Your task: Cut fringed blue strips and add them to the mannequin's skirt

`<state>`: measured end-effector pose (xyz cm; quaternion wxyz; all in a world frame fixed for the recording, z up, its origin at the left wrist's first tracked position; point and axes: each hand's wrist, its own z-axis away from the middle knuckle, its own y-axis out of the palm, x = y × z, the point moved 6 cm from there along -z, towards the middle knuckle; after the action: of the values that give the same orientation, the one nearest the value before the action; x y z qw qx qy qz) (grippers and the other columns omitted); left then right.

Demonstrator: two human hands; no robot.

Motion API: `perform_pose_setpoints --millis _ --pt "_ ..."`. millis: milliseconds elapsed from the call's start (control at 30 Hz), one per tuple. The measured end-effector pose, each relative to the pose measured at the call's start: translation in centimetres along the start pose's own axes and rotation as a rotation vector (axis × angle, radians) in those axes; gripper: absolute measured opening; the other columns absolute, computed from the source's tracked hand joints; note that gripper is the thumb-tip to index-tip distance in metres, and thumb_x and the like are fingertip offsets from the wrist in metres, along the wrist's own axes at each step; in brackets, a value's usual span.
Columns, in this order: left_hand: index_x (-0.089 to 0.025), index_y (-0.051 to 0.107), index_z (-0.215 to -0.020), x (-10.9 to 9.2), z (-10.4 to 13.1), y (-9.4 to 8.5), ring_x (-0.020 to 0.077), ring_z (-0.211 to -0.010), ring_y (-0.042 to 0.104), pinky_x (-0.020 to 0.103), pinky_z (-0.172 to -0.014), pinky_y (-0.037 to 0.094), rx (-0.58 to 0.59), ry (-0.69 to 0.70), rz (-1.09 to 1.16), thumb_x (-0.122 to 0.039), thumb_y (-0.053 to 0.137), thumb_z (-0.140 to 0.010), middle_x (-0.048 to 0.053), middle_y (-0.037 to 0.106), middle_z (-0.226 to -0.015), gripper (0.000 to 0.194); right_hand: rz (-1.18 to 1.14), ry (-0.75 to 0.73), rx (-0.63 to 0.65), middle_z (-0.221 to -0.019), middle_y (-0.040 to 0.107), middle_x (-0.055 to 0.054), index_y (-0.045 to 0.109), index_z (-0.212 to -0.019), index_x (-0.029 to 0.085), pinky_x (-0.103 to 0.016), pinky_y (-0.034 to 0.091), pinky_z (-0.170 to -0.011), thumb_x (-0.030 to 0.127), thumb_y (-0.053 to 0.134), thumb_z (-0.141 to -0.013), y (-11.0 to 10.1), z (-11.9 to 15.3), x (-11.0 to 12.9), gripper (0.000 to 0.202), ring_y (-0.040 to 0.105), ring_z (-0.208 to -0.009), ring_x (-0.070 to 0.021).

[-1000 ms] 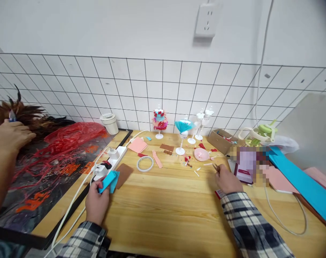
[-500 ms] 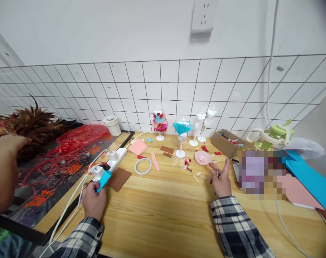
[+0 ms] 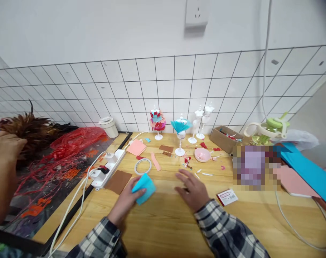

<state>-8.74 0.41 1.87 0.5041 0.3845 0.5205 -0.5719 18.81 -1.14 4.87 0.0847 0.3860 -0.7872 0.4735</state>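
Note:
My left hand (image 3: 127, 200) is closed on a folded piece of blue paper (image 3: 144, 189), held above the front middle of the wooden table. To its right, my right hand (image 3: 192, 190) hovers with fingers apart and slightly curled, nothing visible between them. Behind the hands stands a small white dress form (image 3: 180, 135) with a blue fan-like collar. A second form (image 3: 157, 123) wears pink, red and blue ruffles. The roll of tape (image 3: 142, 166) lies flat just behind the blue paper.
A power strip (image 3: 110, 168) with white cables lies at the left, beside brown paper (image 3: 118, 181). A pink dish (image 3: 202, 154) and cardboard box (image 3: 224, 139) are at the back right. Another person's arm (image 3: 4, 172) reaches over feathers (image 3: 34, 134) at far left.
My left hand has moved right with the blue paper, which now faces the camera more broadly. My right hand has moved left and nearer; a small labelled card is now visible.

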Motion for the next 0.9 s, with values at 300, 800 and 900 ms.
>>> perform_pose_setpoints --millis 300,800,900 --pt "-0.018 0.062 -0.108 -6.6 -2.3 7.9 0.0226 -0.087 0.062 0.032 -0.076 0.048 0.563 0.074 0.088 -0.044 0.074 -0.071 0.007 0.067 -0.096 0.046 0.014 0.049 -0.018 -0.099 0.073 -0.008 0.066 -0.108 0.020 -0.033 0.050 -0.080 0.010 0.052 -0.077 5.2 -0.1 2.0 0.035 0.065 -0.089 -0.0223" --pt "-0.019 0.057 -0.092 0.2 -4.2 7.9 0.0203 -0.082 0.064 0.033 -0.079 0.051 0.341 0.157 0.151 -0.040 0.078 -0.067 0.004 0.067 -0.086 0.039 -0.595 0.518 0.108 -0.068 0.068 0.000 0.066 -0.080 0.018 -0.022 0.035 -0.055 0.025 0.052 -0.083 9.1 -0.4 0.6 0.016 0.054 -0.057 -0.0123" --pt "-0.020 0.052 -0.085 0.0 -4.1 7.3 0.0158 -0.069 0.060 0.028 -0.067 0.049 0.236 0.164 0.138 -0.038 0.081 -0.063 -0.002 0.062 -0.074 0.040 -0.608 0.559 0.085 -0.064 0.067 0.000 0.064 -0.076 0.019 -0.023 0.038 -0.056 0.026 0.053 -0.082 9.2 -0.4 0.3 0.015 0.056 -0.058 -0.0136"
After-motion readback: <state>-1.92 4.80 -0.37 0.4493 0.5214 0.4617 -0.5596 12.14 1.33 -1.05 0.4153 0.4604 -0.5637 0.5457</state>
